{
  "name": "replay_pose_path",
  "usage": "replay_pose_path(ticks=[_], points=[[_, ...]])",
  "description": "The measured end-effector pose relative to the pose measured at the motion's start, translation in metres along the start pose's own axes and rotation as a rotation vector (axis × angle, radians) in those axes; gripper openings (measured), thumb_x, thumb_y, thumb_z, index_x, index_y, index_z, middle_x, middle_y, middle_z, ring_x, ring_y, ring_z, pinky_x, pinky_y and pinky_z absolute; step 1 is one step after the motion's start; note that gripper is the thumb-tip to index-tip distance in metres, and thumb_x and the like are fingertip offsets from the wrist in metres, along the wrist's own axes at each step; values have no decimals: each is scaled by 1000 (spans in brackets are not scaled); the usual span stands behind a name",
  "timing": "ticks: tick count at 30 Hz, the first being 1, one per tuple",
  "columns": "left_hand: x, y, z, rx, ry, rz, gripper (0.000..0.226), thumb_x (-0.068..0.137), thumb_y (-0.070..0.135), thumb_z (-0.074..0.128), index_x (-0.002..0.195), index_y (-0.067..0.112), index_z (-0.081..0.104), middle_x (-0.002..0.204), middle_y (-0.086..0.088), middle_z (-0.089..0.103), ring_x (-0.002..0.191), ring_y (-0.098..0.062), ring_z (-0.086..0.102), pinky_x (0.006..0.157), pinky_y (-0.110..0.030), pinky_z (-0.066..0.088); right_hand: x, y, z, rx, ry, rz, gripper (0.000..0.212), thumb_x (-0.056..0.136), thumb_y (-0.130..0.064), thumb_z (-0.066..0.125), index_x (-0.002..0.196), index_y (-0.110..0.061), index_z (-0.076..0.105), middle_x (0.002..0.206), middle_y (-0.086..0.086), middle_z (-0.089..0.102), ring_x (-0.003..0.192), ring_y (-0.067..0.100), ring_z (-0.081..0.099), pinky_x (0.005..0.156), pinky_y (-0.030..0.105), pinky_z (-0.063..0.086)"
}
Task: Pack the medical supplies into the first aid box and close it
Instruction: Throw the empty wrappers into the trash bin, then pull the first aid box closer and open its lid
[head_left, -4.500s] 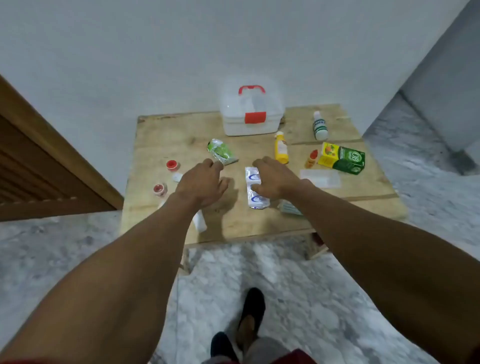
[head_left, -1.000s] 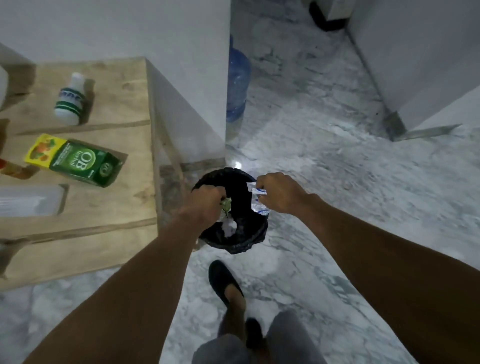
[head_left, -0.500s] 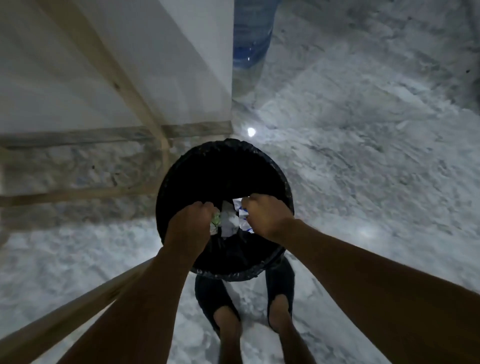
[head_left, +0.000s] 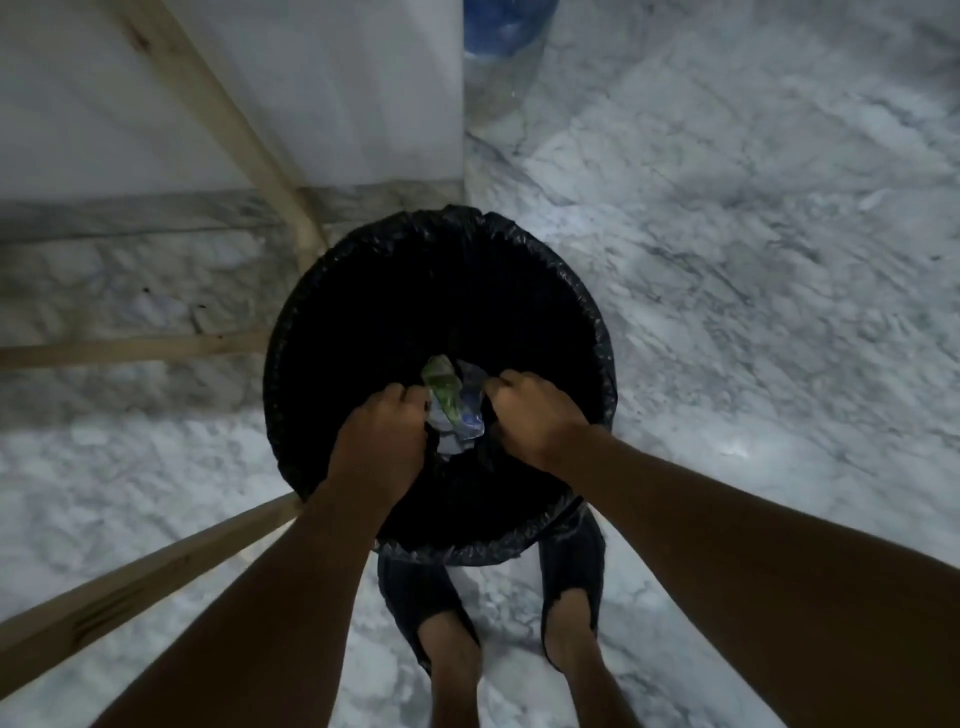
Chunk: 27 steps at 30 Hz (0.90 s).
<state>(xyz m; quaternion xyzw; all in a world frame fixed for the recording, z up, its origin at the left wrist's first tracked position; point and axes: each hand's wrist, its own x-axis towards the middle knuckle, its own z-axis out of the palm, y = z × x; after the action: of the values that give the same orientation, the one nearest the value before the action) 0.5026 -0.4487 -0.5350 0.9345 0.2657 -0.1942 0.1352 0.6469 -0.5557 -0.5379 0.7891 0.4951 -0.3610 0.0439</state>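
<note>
**Both hands over the bin**

My left hand (head_left: 382, 441) and right hand (head_left: 535, 421) hang knuckles-up over the mouth of the black-lined bin (head_left: 291, 322), fingers curled. A green wrapper (head_left: 441, 387) and a white-and-blue wrapper (head_left: 469, 417) sit between my fingertips; I cannot tell whether I grip them. The bin stands on the marble floor (head_left: 727, 260), beside a wooden table leg (head_left: 234, 119).

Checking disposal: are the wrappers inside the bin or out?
In: wrappers show within bin rim, between left hand and right hand; grip unclear.
</note>
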Motion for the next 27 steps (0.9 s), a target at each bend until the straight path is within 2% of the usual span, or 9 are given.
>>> replay_pose_path(ticks=[2,5,7,9,10,13,15,21,27], points=[[-16,7,-30,-7,55,0,38,54,1,88,88,2,70,76,-16,63,61,-37,64,50,-37,53,-22,-5,-25,7,27,13,42,94,-11,56,135,-6,46,130,17,50,120,36,50,93,45,50],[-43,24,-100,18,85,-1,41,51,5,89,88,-1,71,76,-17,65,62,-36,64,55,-37,55,-69,-21,-87,-5,85,54,47,97,-27,53,139,-9,42,134,15,47,124,35,45,96,46,48],[-67,42,-167,57,119,-1,45,60,11,86,100,-4,70,87,-20,67,74,-38,67,67,-40,57,-110,-39,-141,3,147,82,49,98,-33,51,140,-10,41,136,14,47,126,34,43,99,45,46],[-94,65,-244,6,166,2,45,85,19,71,122,-3,61,111,-22,65,100,-41,64,88,-45,52,-157,-60,-199,32,233,102,49,98,-33,50,140,-10,42,138,13,47,128,33,42,101,45,45],[-106,74,-280,5,220,-11,44,91,22,64,127,-2,58,118,-20,63,107,-39,61,92,-45,49,-180,-71,-227,41,287,107,48,98,-32,50,139,-9,43,138,13,48,128,33,43,101,44,45],[-145,93,-386,49,415,63,36,75,15,79,104,-2,68,95,-19,70,85,-37,68,74,-42,56,-246,-103,-308,24,475,119,43,97,-29,50,135,-9,47,134,12,52,121,32,47,96,43,47],[-168,99,-443,58,537,93,35,69,12,83,97,-3,69,88,-20,71,78,-38,69,72,-43,57,-286,-125,-357,2,586,121,43,97,-29,50,135,-8,47,134,13,52,121,33,48,97,44,46],[-255,99,-564,101,792,53,30,81,18,74,104,1,67,95,-17,71,84,-36,67,79,-42,55,-384,-194,-457,-29,859,47,40,100,-30,44,131,-5,49,132,15,53,118,30,51,94,40,46],[-369,82,-589,23,937,-51,34,94,23,57,118,0,59,112,-21,64,101,-41,59,86,-43,45,-458,-258,-466,-94,979,-30,45,99,-39,46,132,-9,47,131,15,51,119,33,48,94,45,47]])
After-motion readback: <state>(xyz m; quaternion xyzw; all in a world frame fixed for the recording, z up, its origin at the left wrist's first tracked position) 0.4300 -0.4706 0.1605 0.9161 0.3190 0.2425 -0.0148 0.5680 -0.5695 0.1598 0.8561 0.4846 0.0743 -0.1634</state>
